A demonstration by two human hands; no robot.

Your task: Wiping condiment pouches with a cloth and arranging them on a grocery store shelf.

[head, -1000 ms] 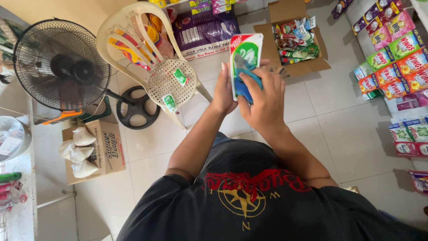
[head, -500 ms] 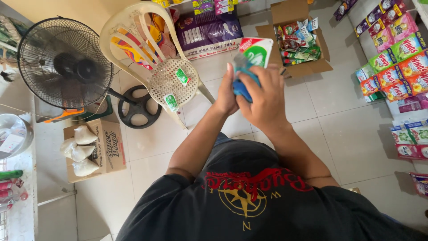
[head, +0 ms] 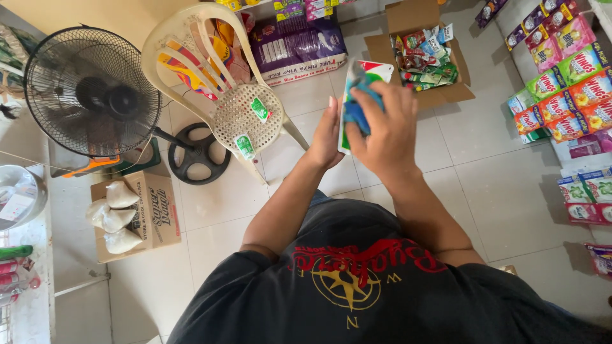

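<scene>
Head view looks down at a shop floor. Far left of the hands stands a fan (head: 92, 92), then a box (head: 150, 213) with white bags. Just left is a chair (head: 217, 89). The left hand (head: 326, 137) holds the edge of a flat pack (head: 357, 95), fingers straight. The right hand (head: 386, 124) presses a blue cloth (head: 358, 109) on the pack. Past the hands sits an open carton (head: 426, 54). Far right are sachets (head: 564, 76).

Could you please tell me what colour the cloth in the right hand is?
The cloth is blue, seen in the head view, pressed by the right hand.
</scene>
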